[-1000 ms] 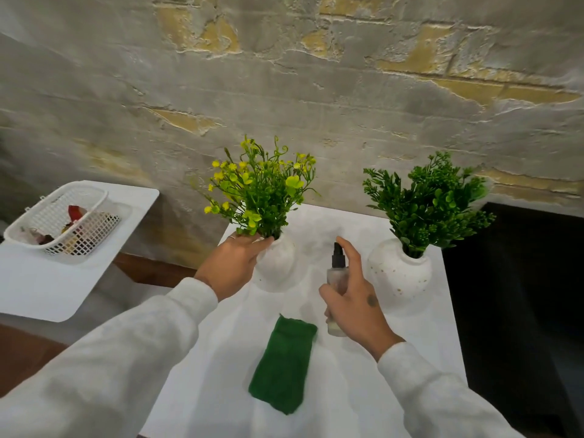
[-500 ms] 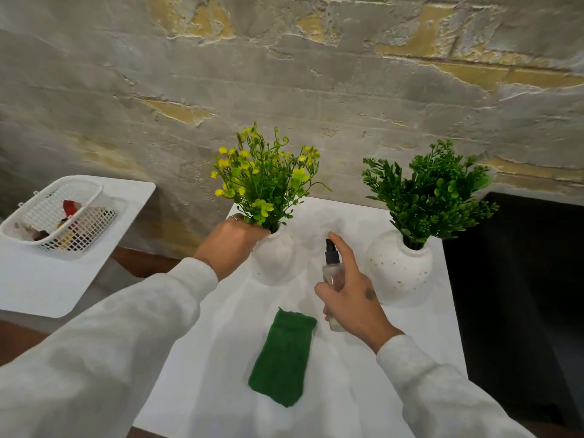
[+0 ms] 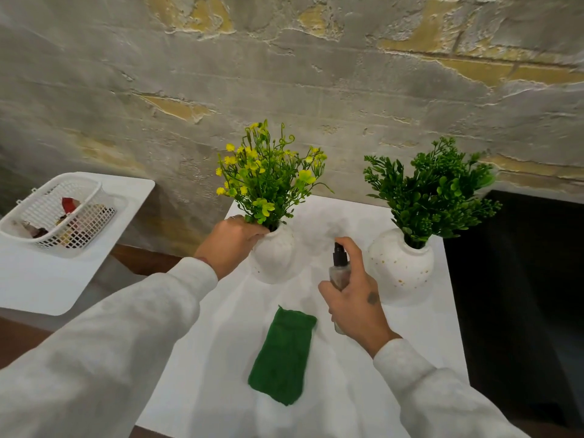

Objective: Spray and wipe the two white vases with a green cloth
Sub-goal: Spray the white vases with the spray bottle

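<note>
We grip the left vase [image 3: 274, 260], rigid and probably fragile, at its neck, the safest hold, with our left hand [image 3: 229, 245]. Our right hand [image 3: 354, 295] clasps the spray bottle [image 3: 339, 270] beside it; the second vase [image 3: 399, 267] stands right of that hand, the limp green cloth [image 3: 281, 352] between the hands.

Bare table [image 3: 420, 336] lies open at 3 o'clock of the cloth [image 3: 282, 349]. Left vase [image 3: 275, 260] blocks 12 o'clock, right vase [image 3: 399, 270] 2; the gap between them at 1 is partly filled by the right hand [image 3: 357, 298] and its bottle [image 3: 339, 270]. The wall [image 3: 284, 74] closes behind.
</note>
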A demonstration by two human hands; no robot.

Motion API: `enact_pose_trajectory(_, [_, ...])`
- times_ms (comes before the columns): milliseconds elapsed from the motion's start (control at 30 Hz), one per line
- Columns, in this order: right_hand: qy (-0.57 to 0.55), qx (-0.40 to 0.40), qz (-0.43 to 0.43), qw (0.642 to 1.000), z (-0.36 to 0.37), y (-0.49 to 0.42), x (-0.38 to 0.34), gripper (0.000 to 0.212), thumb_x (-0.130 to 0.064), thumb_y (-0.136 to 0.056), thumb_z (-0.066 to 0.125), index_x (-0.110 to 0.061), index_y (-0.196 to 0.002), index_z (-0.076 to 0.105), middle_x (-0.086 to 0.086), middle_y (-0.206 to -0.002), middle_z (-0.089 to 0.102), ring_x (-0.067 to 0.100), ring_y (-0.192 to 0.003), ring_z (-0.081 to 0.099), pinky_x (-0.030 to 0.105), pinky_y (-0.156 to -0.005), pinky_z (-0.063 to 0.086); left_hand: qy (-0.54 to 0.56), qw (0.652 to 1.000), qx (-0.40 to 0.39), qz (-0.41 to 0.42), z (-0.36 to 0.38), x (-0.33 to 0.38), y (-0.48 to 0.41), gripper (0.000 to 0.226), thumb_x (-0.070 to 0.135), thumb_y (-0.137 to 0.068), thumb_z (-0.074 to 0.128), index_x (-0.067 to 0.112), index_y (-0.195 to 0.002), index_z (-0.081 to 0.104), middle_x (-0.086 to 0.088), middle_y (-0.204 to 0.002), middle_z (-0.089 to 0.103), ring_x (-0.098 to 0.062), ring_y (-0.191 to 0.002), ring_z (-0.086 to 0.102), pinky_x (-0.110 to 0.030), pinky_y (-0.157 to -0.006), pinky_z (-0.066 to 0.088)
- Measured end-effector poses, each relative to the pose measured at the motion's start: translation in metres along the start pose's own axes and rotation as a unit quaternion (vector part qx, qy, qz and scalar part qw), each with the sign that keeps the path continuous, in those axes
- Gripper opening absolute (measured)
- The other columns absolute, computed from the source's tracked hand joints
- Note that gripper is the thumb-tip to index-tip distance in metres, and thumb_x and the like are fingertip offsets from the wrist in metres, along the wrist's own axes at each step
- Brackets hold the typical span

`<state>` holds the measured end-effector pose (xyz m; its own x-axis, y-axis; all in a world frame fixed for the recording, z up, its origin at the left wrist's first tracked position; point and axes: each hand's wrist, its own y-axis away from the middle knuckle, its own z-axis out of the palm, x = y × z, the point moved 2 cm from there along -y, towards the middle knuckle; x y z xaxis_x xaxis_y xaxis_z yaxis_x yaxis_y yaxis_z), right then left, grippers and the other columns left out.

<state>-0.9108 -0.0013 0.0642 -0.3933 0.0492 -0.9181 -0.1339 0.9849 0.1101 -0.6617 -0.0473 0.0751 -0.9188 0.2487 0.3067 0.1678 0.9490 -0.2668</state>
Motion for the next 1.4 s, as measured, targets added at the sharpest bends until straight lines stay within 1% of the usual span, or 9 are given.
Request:
enact_pose_trajectory(167, [-0.011,-0.020,0.002,1.000,-0.002,0.004,-0.002,0.080,-0.008,-0.085,0.057,-0.069,-0.129,0.029,0.019,-0.090,0.057,0.030,-0.061,0.054,0.045,-0.055,0.057,-0.004,1.000,0.015,0.016,-0.010,0.009,-0.002,0.012,0.014,-0.083,0.069,0.012,-0.091,0.078,-0.014,-0.071,0.071,-0.032,-0.067,0.064,-0.037,-0.062,0.054])
enact_pose_trajectory(367, [-0.011,-0.041,-0.002,0.999,-0.008,0.010,-0.002,0.087,-0.005,-0.087,0.057,-0.070,-0.135,0.026,0.025,-0.093,0.057,0.033,-0.059,0.052,0.046,-0.051,0.057,-0.008,1.000,0.014,-0.004,-0.003,0.008,-0.002,0.025,0.025,-0.084,0.057,0.014,-0.093,0.077,-0.015,-0.073,0.069,-0.034,-0.070,0.064,-0.034,-0.064,0.050])
enact_pose_trajectory(533, [0.000,-0.044,0.000,0.999,-0.011,0.014,0.000,0.085,-0.006,-0.087,0.057,-0.070,-0.135,0.027,0.007,-0.095,0.059,0.035,-0.060,0.055,0.048,-0.052,0.058,-0.052,0.998,0.034,0.027,-0.002,0.022,-0.003,0.011,0.015,-0.072,0.067,0.013,-0.076,0.078,-0.011,-0.056,0.062,-0.030,-0.053,0.061,-0.027,-0.048,0.048])
enact_pose_trajectory(600, [0.001,-0.043,0.001,0.999,-0.011,0.015,-0.002,0.085,-0.006,-0.087,0.057,-0.070,-0.135,0.026,0.012,-0.095,0.059,0.036,-0.060,0.055,0.048,-0.051,0.057,-0.069,0.996,0.034,0.034,-0.001,0.028,-0.004,0.004,0.010,-0.070,0.075,0.013,-0.071,0.076,-0.009,-0.054,0.062,-0.030,-0.053,0.061,-0.025,-0.046,0.047])
enact_pose_trajectory(700, [-0.005,-0.036,0.002,0.999,-0.013,0.015,-0.005,0.088,-0.005,-0.087,0.056,-0.073,-0.134,0.024,0.021,-0.091,0.058,0.033,-0.058,0.051,0.051,-0.049,0.055,-0.146,0.989,0.003,0.027,0.005,0.038,-0.007,0.015,0.010,-0.063,0.084,0.017,-0.063,0.071,-0.004,-0.054,0.062,-0.030,-0.057,0.060,-0.024,-0.044,0.042])
enact_pose_trajectory(867, [-0.009,-0.038,0.003,0.999,-0.014,0.018,-0.009,0.089,-0.005,-0.087,0.057,-0.073,-0.134,0.024,0.005,-0.094,0.059,0.049,-0.066,0.056,0.054,-0.051,0.057,-0.154,0.986,-0.037,0.045,0.010,0.037,-0.011,0.019,0.006,-0.065,0.080,0.018,-0.071,0.066,-0.004,-0.062,0.062,-0.031,-0.061,0.060,-0.030,-0.040,0.045])
enact_pose_trajectory(1000, [-0.012,-0.032,0.004,0.999,-0.017,0.023,-0.009,0.089,-0.005,-0.087,0.057,-0.073,-0.133,0.024,0.004,-0.097,0.060,0.032,-0.059,0.053,0.049,-0.047,0.056,-0.152,0.982,-0.046,0.106,0.002,0.021,-0.008,0.036,-0.001,-0.066,0.073,0.023,-0.095,0.072,-0.006,-0.070,0.066,-0.031,-0.062,0.061,-0.029,-0.044,0.043])
enact_pose_trajectory(1167, [-0.012,-0.027,0.009,1.000,-0.018,0.029,-0.007,0.089,-0.004,-0.087,0.058,-0.074,-0.133,0.025,-0.004,-0.101,0.059,0.030,-0.060,0.053,0.050,-0.048,0.057,-0.122,0.986,-0.036,0.105,0.003,0.026,-0.019,0.019,0.001,-0.064,0.081,0.016,-0.068,0.069,-0.005,-0.056,0.061,-0.028,-0.050,0.057,-0.025,-0.043,0.040])
enact_pose_trajectory(1400, [-0.005,-0.020,0.016,1.000,-0.021,0.031,-0.005,0.088,-0.005,-0.087,0.058,-0.073,-0.133,0.025,0.003,-0.099,0.060,0.032,-0.063,0.054,0.051,-0.050,0.057,-0.117,0.990,-0.005,0.072,0.012,0.032,-0.019,0.015,-0.001,-0.070,0.075,0.011,-0.068,0.068,-0.008,-0.058,0.063,-0.032,-0.061,0.060,-0.028,-0.051,0.044])
